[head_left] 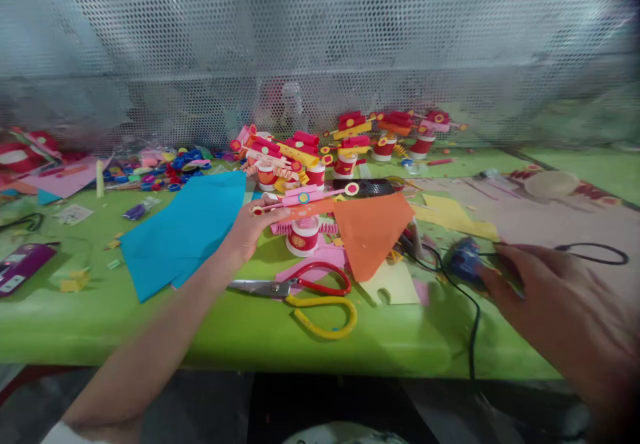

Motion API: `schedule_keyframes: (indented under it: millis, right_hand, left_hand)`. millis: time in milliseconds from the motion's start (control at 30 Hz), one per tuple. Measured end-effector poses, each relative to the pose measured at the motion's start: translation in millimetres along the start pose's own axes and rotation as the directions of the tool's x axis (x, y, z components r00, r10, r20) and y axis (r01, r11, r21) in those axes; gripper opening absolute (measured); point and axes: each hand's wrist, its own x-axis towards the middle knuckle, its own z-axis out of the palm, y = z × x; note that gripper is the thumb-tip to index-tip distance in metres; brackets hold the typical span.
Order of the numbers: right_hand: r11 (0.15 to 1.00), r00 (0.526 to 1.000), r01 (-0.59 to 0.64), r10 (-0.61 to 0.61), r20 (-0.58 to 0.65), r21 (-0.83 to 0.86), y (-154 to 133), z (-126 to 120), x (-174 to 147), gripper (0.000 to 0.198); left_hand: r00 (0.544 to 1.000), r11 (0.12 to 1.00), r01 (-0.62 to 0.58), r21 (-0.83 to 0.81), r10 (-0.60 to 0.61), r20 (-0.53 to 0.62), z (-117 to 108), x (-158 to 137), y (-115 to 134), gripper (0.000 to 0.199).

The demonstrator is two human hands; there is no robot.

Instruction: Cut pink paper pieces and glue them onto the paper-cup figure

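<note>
Paper-cup craft (303, 239), red and white with pink and orange paper pieces on top, stands upright at the fingertips of the left hand (251, 229), which pinches its top between thumb and fingers. Blue paper (187, 227) spreads left of that hand; beyond it, similar cup crafts (315, 176) cluster. Scissors (276, 288) with red and yellow handles lie nearer the viewer, just right of the left forearm. Orange paper (373, 234) lies between the hands. At the right hand's (555, 291) thumb is a blurred blue object (461, 261); whether that hand grips it, I cannot tell.
</note>
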Motion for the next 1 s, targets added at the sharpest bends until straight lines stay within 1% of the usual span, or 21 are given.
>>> schedule_keyframes:
  millis: [33,67,100,133,167,200,233,267,367,467,567,633,733,833,1000]
  right_hand:
    - [0.995,0.996,0.081,-0.080,-0.031,0.050,-18,-8,4,0.045]
    - [0.979,0.990,0.132,-0.122,-0.071,0.158,-38,-15,9,0.042]
    - [0.942,0.980,0.193,-0.174,-0.093,0.274,-59,-20,15,0.037]
    - [0.898,0.965,0.259,-0.222,-0.141,0.357,-81,-23,21,0.031]
    - [0.848,0.931,0.351,-0.272,-0.242,0.396,-102,-24,29,0.026]
    - [0.811,0.887,0.443,-0.333,-0.321,0.381,-122,-24,37,0.027]
    - [0.784,0.845,0.516,-0.403,-0.351,0.345,-139,-23,45,0.030]
    - [0.768,0.825,0.552,-0.447,-0.346,0.324,-153,-20,54,0.036]
    - [0.743,0.810,0.586,-0.521,-0.270,0.325,-182,-11,76,0.058]
    - [0.718,0.802,0.589,-0.575,-0.161,0.372,-195,-3,90,0.067]
    - [0.714,0.814,0.543,-0.577,-0.069,0.442,-200,2,94,0.071]
    - [0.717,0.818,0.522,-0.574,-0.033,0.462,-200,4,95,0.072]
    - [0.720,0.814,0.520,-0.581,-0.008,0.459,-200,7,95,0.073]
    - [0.729,0.825,0.497,-0.565,0.004,0.470,-200,11,95,0.073]
    - [0.727,0.834,0.488,-0.551,-0.013,0.483,-202,17,94,0.073]
  left_hand:
    - [1.000,1.000,0.003,0.005,-0.003,0.000,-1,0,0,0.040]
    - [1.000,1.000,0.005,0.015,-0.005,-0.003,-2,0,0,0.041]
    - [1.000,1.000,0.003,0.031,-0.003,-0.007,-3,0,1,0.043]
    - [1.000,0.998,-0.006,0.055,0.007,-0.014,-3,0,1,0.044]
    - [1.000,0.996,-0.022,0.088,0.024,-0.019,-4,0,2,0.044]
    - [0.999,0.992,-0.042,0.122,0.045,-0.023,-5,0,3,0.045]
    - [0.998,0.987,-0.058,0.152,0.063,-0.025,-6,-1,4,0.045]
    - [0.996,0.981,-0.074,0.181,0.080,-0.025,-7,-1,6,0.044]
    - [0.989,0.950,-0.137,0.281,0.147,-0.013,-8,-2,10,0.041]
    - [0.979,0.909,-0.192,0.370,0.202,0.012,-7,-3,13,0.040]
    - [0.978,0.898,-0.197,0.393,0.208,0.015,-6,-3,14,0.043]
    - [0.977,0.891,-0.201,0.407,0.213,0.017,-6,-3,14,0.042]
    - [0.974,0.881,-0.218,0.420,0.226,0.031,-8,-1,12,0.038]
    - [0.966,0.867,-0.246,0.434,0.255,0.039,-10,1,9,0.036]
    - [0.962,0.855,-0.258,0.451,0.271,0.038,-10,2,8,0.040]
